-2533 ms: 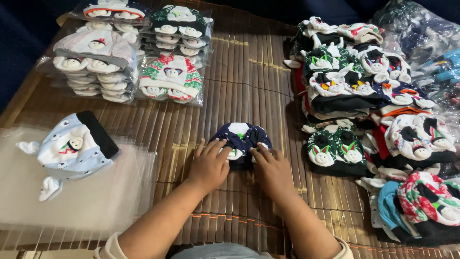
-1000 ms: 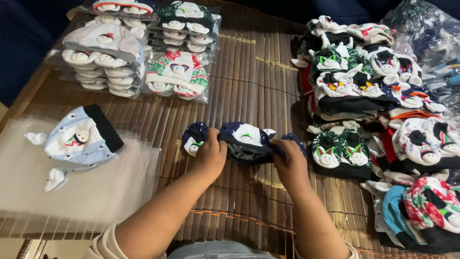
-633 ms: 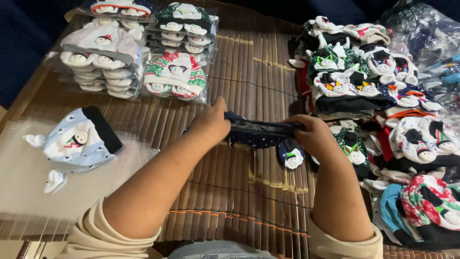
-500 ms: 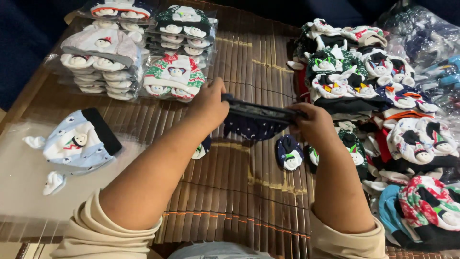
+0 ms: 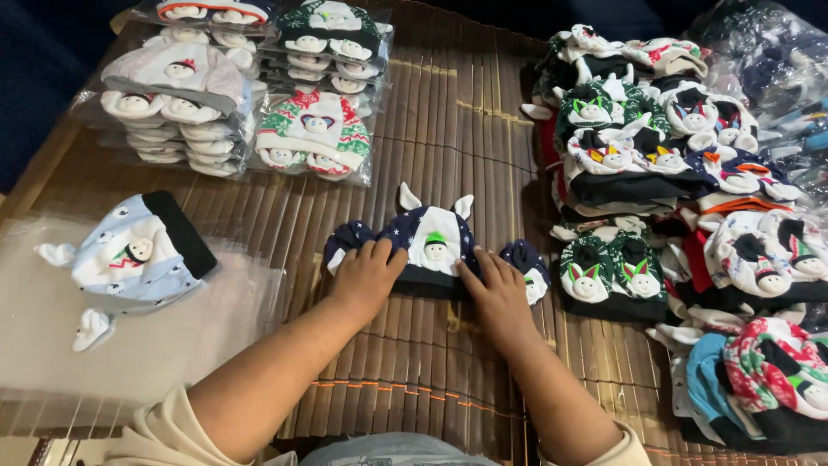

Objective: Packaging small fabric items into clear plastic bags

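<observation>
— Where's the navy hat [image 5: 434, 246]?

— Flat on the bamboo mat [image 5: 448, 129], between the bagged stacks [image 5: 250, 86] and the loose pile [image 5: 681, 173].

— Your hands?

— My left hand [image 5: 366, 276] and right hand [image 5: 496, 289] press on its lower edge, fingers spread, gripping nothing.

A bamboo mat [image 5: 448, 121] covers the tabletop. At its far-left corner lie bagged hat stacks [image 5: 250, 86]; loose hats [image 5: 681, 173] pile along its right edge; a pale-blue hat [image 5: 134, 255] rests left of it on clear plastic bags [image 5: 172, 345].

A hat [image 5: 431, 246] lies mid-mat [image 5: 448, 129], bagged stacks [image 5: 250, 86] behind-left, loose pile [image 5: 690, 198] right, another hat [image 5: 138, 255] left.
</observation>
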